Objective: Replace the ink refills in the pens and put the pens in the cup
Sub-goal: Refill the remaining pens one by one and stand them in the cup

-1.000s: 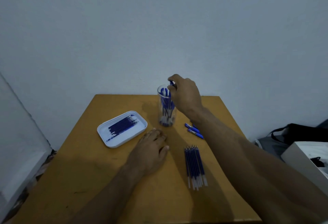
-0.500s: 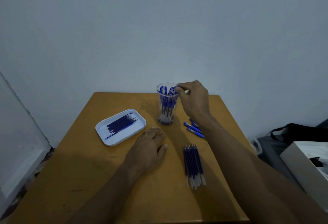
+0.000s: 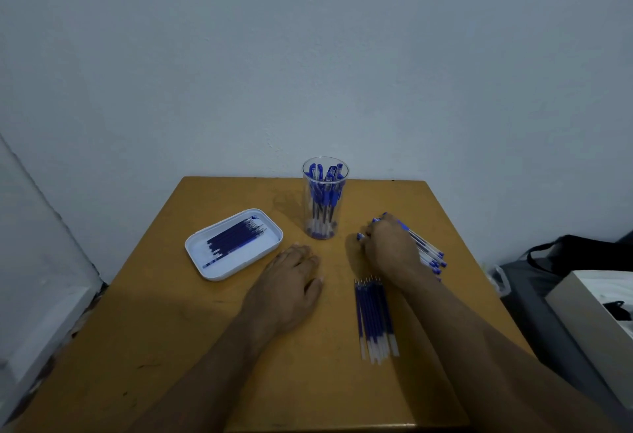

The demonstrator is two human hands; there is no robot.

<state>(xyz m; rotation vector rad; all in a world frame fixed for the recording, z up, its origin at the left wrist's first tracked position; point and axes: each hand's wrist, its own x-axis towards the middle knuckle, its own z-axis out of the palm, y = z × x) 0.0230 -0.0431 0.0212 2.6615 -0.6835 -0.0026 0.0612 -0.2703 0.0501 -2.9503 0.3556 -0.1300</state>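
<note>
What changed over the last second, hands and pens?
The right hand left the rim of the cup, came down to the table, and now lies on the loose pens right of the cup; whether it grips one is unclear. The left hand, tray and refill bundle stayed put.

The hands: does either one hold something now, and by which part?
The right hand grips the loose pens near their capped ends. The left hand rests flat on the table, holding nothing.
</note>
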